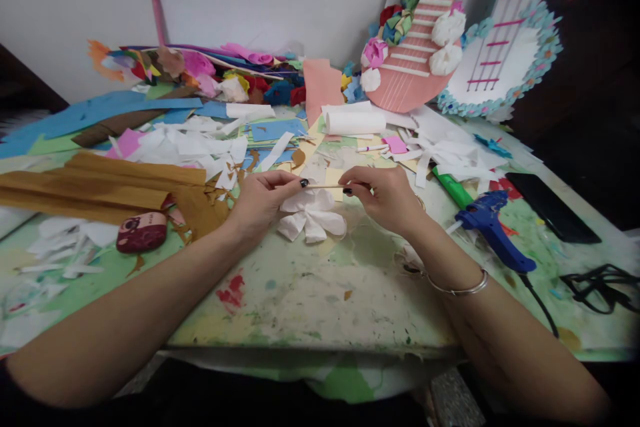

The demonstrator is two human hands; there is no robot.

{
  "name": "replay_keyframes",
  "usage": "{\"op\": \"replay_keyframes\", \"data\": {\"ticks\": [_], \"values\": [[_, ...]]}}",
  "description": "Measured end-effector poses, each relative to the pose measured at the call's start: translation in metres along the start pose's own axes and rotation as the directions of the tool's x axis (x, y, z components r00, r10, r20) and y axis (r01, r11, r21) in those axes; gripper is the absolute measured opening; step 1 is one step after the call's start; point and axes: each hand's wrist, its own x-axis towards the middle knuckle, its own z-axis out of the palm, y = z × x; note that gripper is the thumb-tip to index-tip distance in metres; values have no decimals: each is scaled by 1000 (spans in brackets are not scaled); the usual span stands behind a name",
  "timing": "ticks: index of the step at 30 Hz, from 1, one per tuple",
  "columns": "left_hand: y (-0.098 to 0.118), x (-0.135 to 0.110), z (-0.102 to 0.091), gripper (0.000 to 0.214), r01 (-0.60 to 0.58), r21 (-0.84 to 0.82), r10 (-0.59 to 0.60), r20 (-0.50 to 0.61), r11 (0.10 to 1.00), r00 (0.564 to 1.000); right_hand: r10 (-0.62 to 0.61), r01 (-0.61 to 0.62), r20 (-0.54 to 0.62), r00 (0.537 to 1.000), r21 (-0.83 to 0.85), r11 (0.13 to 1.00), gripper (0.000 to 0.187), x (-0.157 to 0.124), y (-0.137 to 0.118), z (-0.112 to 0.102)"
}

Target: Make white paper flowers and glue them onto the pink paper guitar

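Between my two hands a thin pale wooden stick (324, 186) is held level above the table. My left hand (267, 197) pinches its left end between thumb and fingers. At the other end, my right hand (383, 195) is closed on the stick with thumb and fingertips. Just below the stick lies a white paper flower (313, 219) with broad, crinkled petals spread out. Its upper edge is partly hidden by my left hand and the stick. Whether the flower is joined to the stick I cannot tell.
A blue glue gun (495, 230), black phone (550, 207) and black glasses (603, 288) lie at the right. Brown crepe paper (85, 187) and a dark red case (141, 232) are left. Paper instruments (417, 83) lean against the wall; white scraps (195, 150) cover the table's back.
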Motion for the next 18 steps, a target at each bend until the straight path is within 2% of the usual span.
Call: {"op": "replay_keyframes", "data": {"ticks": [4, 10, 18], "values": [[3, 0, 0, 26, 20, 26, -19, -23, 999, 1000, -3, 2, -28, 1000, -43, 999, 22, -2, -3, 3], [1, 0, -1, 26, -2, 45, 2, 1, 999, 1000, -41, 24, -111, 993, -147, 989, 24, -5, -3, 8], [0, 0, -3, 23, 5, -36, -3, 57, 999, 998, -84, 55, -157, 984, -184, 981, 25, -5, -4, 7]]}}
